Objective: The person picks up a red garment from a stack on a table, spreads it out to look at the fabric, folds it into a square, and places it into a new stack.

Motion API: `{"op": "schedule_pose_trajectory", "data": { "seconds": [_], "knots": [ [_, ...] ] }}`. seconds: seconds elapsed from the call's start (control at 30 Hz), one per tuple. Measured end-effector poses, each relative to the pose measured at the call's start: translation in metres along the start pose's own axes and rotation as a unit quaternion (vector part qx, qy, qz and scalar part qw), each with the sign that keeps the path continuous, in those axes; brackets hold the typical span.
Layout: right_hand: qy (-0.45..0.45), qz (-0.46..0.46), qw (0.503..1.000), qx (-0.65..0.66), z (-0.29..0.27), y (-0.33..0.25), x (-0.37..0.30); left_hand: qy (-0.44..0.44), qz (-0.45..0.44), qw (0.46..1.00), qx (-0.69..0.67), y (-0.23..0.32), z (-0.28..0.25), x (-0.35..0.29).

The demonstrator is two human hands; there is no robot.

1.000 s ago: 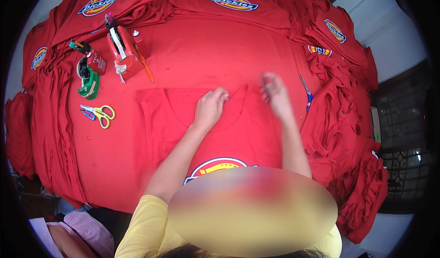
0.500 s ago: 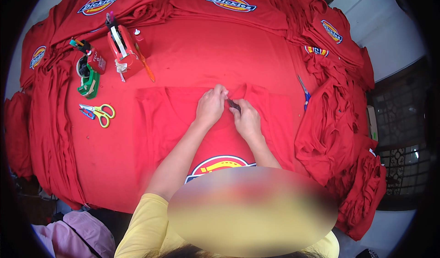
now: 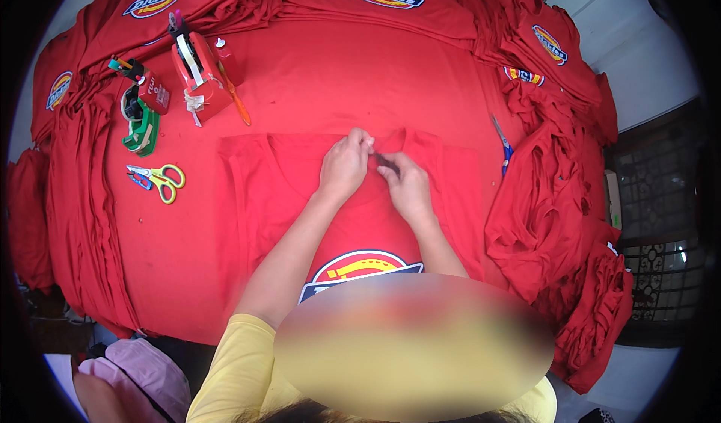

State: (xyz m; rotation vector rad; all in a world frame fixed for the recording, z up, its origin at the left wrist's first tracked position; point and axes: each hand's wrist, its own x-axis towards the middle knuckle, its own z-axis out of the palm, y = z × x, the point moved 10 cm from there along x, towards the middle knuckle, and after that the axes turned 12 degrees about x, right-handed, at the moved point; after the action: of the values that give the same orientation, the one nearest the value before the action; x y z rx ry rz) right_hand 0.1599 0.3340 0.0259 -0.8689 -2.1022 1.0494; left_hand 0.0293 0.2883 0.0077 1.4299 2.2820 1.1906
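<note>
A red sleeveless shirt (image 3: 263,228) lies spread in front of me, with a round blue, yellow and white print (image 3: 364,265) on its chest. At the neckline my left hand (image 3: 345,169) is closed, its fingertips pinching the fabric edge. Just to the right, my right hand (image 3: 409,186) is closed around a small dark tool (image 3: 384,161), whose tip points toward the left fingertips. Most of that tool is hidden by the fingers, so its kind does not show. The shirt's lower part is covered by a blurred patch.
On the left are yellow-handled scissors (image 3: 167,182), a green tape dispenser (image 3: 141,134) and a red tape dispenser (image 3: 201,77). Blue-handled scissors (image 3: 507,152) rest at right. Piled red shirts (image 3: 544,190) ring the red-covered table (image 3: 338,70). Pink cloth (image 3: 146,370) shows at lower left.
My right hand has shifted slightly right, and its dark tool looks more blurred. The left hand keeps its pinch at the neckline. The whole view has shifted a little.
</note>
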Motion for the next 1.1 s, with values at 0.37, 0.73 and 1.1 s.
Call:
{"op": "schedule_pose_trajectory", "data": {
  "seconds": [0.37,0.73,1.1],
  "knots": [
    [0.185,0.039,0.932,-0.311,-0.135,0.101,0.157,0.152,-0.138,0.97,-0.134,-0.074,-0.219,-0.152],
    [-0.05,0.289,0.929,-0.224,-0.207,0.044,-0.122,-0.064,-0.432,0.875,0.208,-0.092,-0.241,-0.377],
    [0.235,0.011,0.953,0.19,-0.258,-0.058,-0.186,0.335,-0.048,0.939,-0.064,0.025,-0.311,-0.239]
  ]
}}
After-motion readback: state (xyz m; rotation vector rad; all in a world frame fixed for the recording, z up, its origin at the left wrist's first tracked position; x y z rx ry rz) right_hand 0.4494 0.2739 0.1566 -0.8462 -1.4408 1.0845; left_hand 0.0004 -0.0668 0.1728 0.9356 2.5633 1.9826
